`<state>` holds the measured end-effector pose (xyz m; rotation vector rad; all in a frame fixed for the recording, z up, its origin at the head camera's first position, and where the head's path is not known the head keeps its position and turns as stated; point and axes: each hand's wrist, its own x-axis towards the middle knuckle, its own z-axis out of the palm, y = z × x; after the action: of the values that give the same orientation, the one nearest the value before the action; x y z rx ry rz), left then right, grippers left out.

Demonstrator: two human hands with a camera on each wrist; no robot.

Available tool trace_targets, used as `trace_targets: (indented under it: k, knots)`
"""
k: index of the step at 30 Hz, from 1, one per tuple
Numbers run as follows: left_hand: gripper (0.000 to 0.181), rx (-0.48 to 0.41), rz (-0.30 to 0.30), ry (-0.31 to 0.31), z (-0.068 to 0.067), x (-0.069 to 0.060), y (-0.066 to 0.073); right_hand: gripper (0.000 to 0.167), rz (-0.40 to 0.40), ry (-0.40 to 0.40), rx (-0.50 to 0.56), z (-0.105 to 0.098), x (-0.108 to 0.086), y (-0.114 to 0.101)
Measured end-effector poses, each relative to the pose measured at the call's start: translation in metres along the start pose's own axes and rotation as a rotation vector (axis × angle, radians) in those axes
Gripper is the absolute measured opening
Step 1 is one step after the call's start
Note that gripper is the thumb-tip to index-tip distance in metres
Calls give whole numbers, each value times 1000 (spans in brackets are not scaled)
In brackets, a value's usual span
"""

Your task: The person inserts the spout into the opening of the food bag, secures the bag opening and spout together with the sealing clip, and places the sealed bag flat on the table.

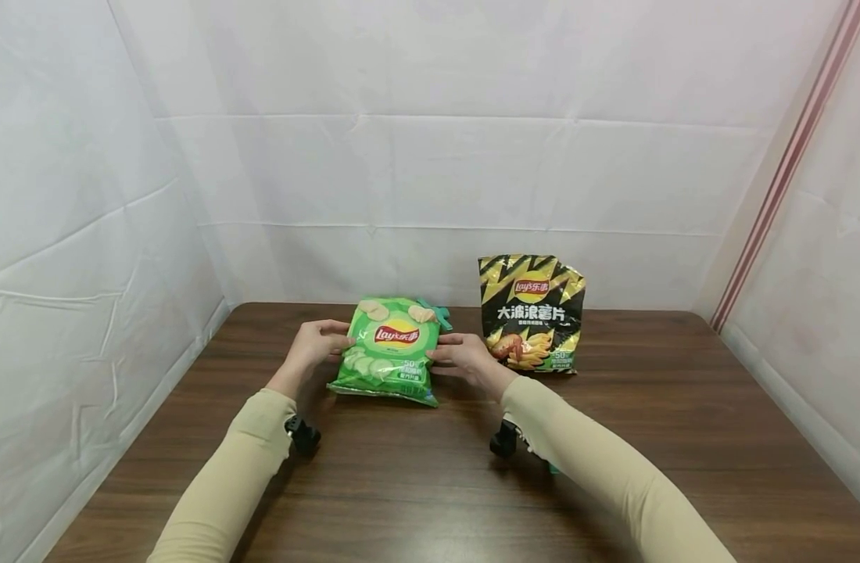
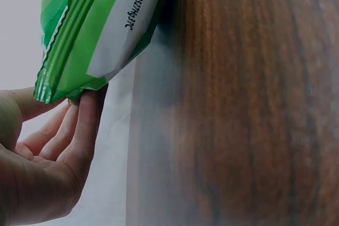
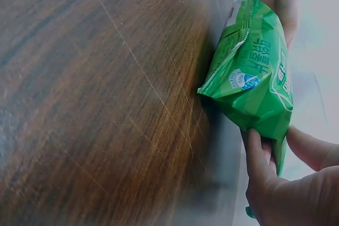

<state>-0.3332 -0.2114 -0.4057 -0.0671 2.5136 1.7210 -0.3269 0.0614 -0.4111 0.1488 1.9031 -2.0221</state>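
Your head view looks forward and down over the table from farther back. Your two wrist views look from low and close, tipped sideways; both see the green bag.

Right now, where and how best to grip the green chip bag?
Likely both sides of the green chip bag, around mid-length, coming from left and right, where the left hand and right hand hold it: its puffed body gives bulk to pinch, while the crimped near seal looks thin.
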Motion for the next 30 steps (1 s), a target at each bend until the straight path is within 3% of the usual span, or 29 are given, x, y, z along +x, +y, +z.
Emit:
trace_targets:
  k: [17,30]
  knots:
    - [50,-13,-39,-26,1,2,-2,53,13,4,-6,-5,-1,1]
    - [46,16,10,-22,-1,-4,5,51,30,-84,-53,-14,-11,-12]
